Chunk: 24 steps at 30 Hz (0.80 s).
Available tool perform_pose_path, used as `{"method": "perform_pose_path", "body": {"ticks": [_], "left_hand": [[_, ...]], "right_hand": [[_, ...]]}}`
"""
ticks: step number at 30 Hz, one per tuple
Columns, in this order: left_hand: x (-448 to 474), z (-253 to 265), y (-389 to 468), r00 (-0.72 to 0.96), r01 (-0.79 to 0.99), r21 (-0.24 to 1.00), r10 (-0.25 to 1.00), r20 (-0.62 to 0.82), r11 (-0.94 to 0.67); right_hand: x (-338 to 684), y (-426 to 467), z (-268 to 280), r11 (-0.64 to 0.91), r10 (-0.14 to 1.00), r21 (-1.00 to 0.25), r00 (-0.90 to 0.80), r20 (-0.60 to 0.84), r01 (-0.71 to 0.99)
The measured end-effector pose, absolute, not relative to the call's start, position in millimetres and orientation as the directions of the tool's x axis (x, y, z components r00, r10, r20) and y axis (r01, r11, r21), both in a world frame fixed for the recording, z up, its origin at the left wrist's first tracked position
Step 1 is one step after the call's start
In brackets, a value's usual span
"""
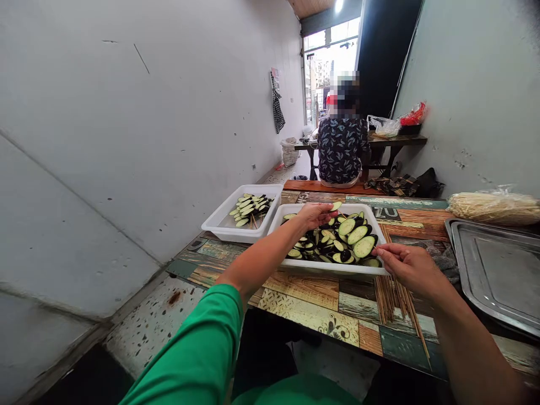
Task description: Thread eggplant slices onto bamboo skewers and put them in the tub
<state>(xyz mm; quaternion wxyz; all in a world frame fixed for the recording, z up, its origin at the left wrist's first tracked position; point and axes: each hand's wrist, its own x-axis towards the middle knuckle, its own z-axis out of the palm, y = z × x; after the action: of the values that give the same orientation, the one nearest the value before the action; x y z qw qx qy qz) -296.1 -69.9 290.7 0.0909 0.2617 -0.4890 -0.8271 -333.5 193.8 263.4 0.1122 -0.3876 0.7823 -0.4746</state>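
Above the near white tub (333,270), my left hand (313,216) pinches a thin eggplant slice (336,206) between thumb and fingers. My right hand (405,265) is at the tub's right rim, closed on the end of a skewer that carries several oval eggplant slices (357,234). Those slices lie in a slanting row over the tub, pale green inside with dark skin at the edge. Below them, loose eggplant slices (310,247) fill the tub. Most of the skewer is hidden by the slices and my fingers.
A second white tub (230,229) at left holds skewered eggplant slices (252,207). Bare wooden skewers (394,301) lie beside the near tub. Metal trays (502,275) and a bag of pale sticks (493,207) are at right. A person (342,149) sits beyond the table.
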Motion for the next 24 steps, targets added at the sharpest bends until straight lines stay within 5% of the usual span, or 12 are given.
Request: {"method": "perform_pose_path", "body": {"ticks": [15,20,24], "left_hand": [[-294,297,-67,-0.852,-0.096,0.836,-0.390,-0.350,-0.540],[-295,287,-71,-0.817,-0.108,0.991,-0.561,-0.132,-0.076],[-292,277,-73,-0.898,-0.274,0.867,-0.432,-0.077,0.415]], "right_hand": [[-328,194,270,0.267,-0.707,-0.813,-0.678,0.199,-0.517],[-331,192,266,0.231,-0.613,-0.902,-0.775,0.157,-0.366],[-334,191,264,0.154,-0.478,-0.968,-0.872,0.104,-0.200]]}}
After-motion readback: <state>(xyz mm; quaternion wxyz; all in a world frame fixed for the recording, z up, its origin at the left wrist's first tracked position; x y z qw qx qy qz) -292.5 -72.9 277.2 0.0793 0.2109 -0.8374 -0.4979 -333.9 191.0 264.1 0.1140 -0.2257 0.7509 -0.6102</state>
